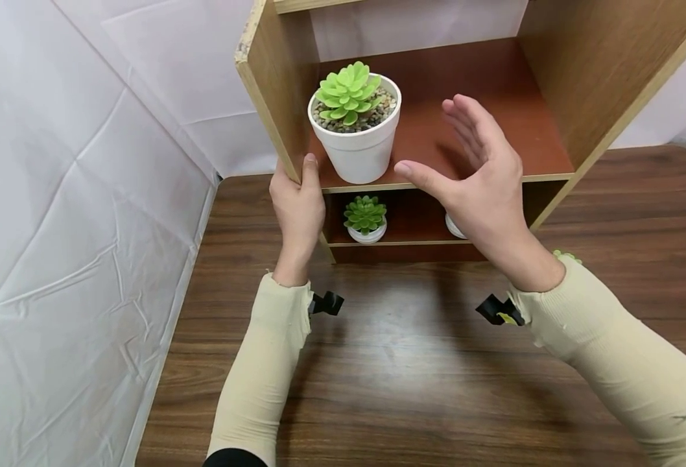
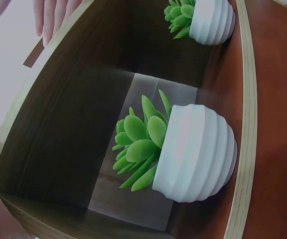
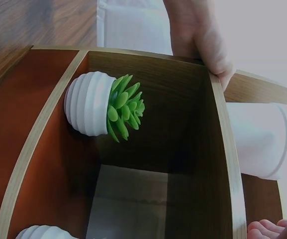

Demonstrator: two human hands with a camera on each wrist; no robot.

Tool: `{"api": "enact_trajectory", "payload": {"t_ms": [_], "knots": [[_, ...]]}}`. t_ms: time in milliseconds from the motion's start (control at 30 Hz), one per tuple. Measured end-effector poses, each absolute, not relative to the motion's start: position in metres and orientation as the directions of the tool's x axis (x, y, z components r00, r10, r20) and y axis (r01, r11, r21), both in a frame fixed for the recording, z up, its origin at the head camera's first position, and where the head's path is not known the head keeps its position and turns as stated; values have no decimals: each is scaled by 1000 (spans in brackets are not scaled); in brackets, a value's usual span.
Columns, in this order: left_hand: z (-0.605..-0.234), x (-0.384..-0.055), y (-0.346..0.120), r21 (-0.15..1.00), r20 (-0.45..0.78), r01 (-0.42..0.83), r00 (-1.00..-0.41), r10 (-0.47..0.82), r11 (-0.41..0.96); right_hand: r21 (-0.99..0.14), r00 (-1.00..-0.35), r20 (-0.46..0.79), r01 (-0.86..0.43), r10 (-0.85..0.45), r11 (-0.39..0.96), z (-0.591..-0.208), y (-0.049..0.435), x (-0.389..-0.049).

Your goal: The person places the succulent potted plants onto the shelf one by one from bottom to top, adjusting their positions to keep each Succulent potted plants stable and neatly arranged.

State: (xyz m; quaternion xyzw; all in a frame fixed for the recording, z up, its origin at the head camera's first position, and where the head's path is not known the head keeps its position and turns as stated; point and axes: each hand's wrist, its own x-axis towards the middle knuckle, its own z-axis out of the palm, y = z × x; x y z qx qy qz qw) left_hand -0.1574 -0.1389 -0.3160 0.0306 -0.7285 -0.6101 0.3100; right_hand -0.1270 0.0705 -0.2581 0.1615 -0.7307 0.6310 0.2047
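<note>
A white pot (image 1: pixel 357 152) with a bright green succulent (image 1: pixel 347 93) in pebbles stands at the left front of the wooden shelf unit's (image 1: pixel 448 84) upper board. My left hand (image 1: pixel 299 211) grips the front edge of the side panel (image 1: pixel 270 84), thumb on the near side, just left of that pot. In the right wrist view the thumb (image 3: pixel 215 57) lies over the panel's edge. My right hand (image 1: pixel 485 178) is raised in front of the upper board, fingers extended and thumb spread toward the pot, with nothing in it.
In the lower compartment a ribbed white pot (image 2: pixel 195 154) holds a green succulent. A second ribbed pot (image 2: pixel 213 20) stands at its other end, partly hidden by my right hand in the head view. White sheeting (image 1: pixel 86 194) hangs at the left. The unit stands on a dark wood-grain surface (image 1: pixel 390 389).
</note>
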Motion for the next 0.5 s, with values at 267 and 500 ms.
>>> {"api": "enact_trajectory", "payload": {"t_ms": [267, 500], "knots": [[-316, -157, -139, 909, 414, 338, -806, -423, 245, -846, -854, 519, -509, 29, 158, -260, 79, -125], [-316, -157, -139, 914, 402, 331, -813, -421, 234, -850, -855, 517, -505, 52, 149, -259, 87, -119]]}}
